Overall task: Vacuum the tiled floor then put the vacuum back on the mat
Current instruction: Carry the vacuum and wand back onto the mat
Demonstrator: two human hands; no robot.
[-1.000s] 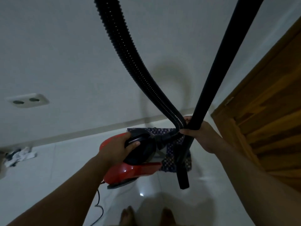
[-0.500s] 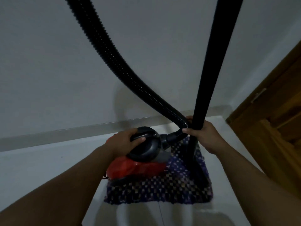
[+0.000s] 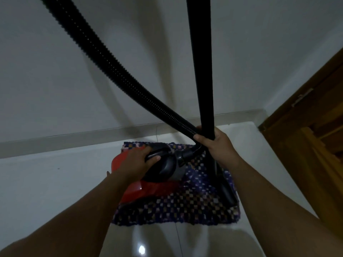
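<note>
Overhead to underfoot, the items run as follows: pale wall [image 3: 55, 80], plain, filling the upper half of the view, with a grey skirting strip [image 3: 74, 140] along its foot; white tiled floor [image 3: 46, 182], glossy, carrying one bright glint of reflected light near the bottom edge; wooden door [image 3: 315, 127], brown, at the right edge, partly in view. Mat [image 3: 176, 208], woven in a small dark-blue, pink and pale check, lying flat on the tiles just before the skirting. Vacuum [image 3: 148, 190], a canister type with a red lower body and a dark domed top, over the left half of the mat, its left side overhanging the tiles; whether it rests fully on the mat cannot be told. Ribbed hose [image 3: 111, 64], black, arching from the top left down to the canister's front. Rigid tube [image 3: 202, 71], black, near upright, its lower end reaching the right side of the mat. Left hand [image 3: 137, 162], fingers curled round the dark carrying handle on top of the canister. Right hand [image 3: 220, 145], fingers wrapped round the tube and the hose together where the two cross.
</note>
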